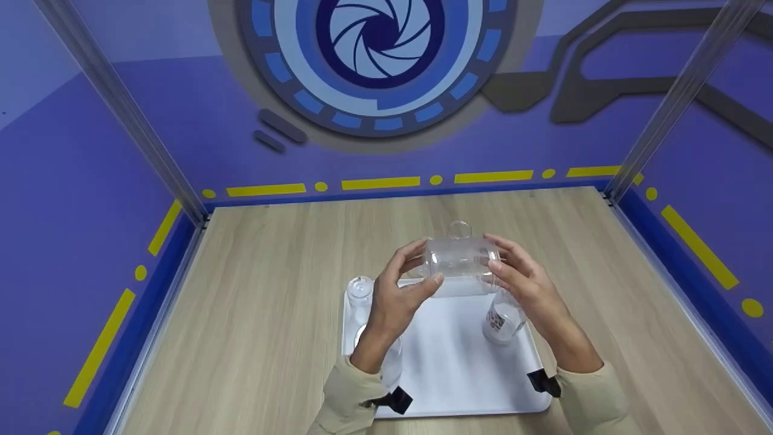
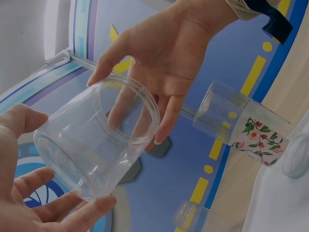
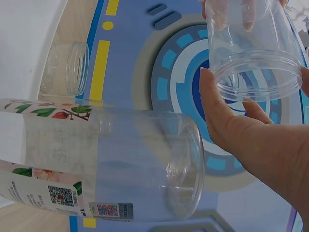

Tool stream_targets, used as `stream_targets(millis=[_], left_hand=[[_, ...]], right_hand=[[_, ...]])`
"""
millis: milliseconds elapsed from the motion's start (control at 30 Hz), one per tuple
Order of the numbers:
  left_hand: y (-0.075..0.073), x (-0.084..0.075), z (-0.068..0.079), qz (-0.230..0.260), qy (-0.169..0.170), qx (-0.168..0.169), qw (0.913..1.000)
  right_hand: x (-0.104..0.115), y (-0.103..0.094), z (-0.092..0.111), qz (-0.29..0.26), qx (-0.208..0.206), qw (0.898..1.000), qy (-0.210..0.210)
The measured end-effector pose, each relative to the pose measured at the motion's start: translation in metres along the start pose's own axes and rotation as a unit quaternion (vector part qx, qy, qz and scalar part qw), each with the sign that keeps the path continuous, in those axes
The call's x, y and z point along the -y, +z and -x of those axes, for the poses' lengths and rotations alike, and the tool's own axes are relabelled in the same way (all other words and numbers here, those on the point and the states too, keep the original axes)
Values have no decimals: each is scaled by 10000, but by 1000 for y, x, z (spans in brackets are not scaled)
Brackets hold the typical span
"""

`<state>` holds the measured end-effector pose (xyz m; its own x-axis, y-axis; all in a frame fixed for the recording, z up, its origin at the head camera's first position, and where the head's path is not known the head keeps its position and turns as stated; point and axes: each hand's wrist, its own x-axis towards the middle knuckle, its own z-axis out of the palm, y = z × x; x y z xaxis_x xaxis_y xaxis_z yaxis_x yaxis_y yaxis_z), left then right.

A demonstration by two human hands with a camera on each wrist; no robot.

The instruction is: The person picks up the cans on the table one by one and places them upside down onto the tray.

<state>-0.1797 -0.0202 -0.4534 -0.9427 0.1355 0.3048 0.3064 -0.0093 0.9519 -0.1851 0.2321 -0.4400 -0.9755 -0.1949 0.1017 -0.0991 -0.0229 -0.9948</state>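
A clear plastic jar (image 1: 462, 260) is held sideways between both hands, above the back of the white tray (image 1: 459, 374). My left hand (image 1: 395, 299) grips its base end, thumb on the near side and fingers round the far side. At the ridged, uncapped rim, my right hand (image 1: 531, 287) holds the jar with thumb and fingers. The left wrist view shows the see-through jar (image 2: 99, 137) with nothing inside, between the left hand (image 2: 34, 193) and the right hand (image 2: 166, 58). A floral-labelled clear jar (image 1: 504, 320) stands on the tray below the right hand.
Another clear container (image 1: 360, 290) stands at the tray's back left corner, and a clear jar (image 1: 392, 365) is partly hidden under the left forearm. A small clear jar (image 1: 460, 229) sits on the wooden table (image 1: 272, 314) behind the tray. Blue-purple panels (image 1: 157, 121) enclose the table.
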Motion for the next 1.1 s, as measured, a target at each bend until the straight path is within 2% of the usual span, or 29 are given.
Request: stream_targets(millis=[167, 500, 633, 900, 1100], left_hand=[[-1, 1, 1, -50, 61, -54, 10000], [-4, 0, 4, -19, 140, -164, 9998], [-5, 1, 4, -50, 143, -188, 9997], [-6, 1, 5, -457, 178, -284, 9984], [-5, 0, 6, -849, 231, -389, 9954]], right_hand=[[3, -1, 4, 417, -139, 9990, -100], [7, -2, 11, 581, -326, 9955, -671], [9, -4, 14, 793, -460, 9913, -949], [11, -11, 17, 1144, -825, 9790, -1473], [8, -20, 24, 1624, -1148, 9687, -1483]])
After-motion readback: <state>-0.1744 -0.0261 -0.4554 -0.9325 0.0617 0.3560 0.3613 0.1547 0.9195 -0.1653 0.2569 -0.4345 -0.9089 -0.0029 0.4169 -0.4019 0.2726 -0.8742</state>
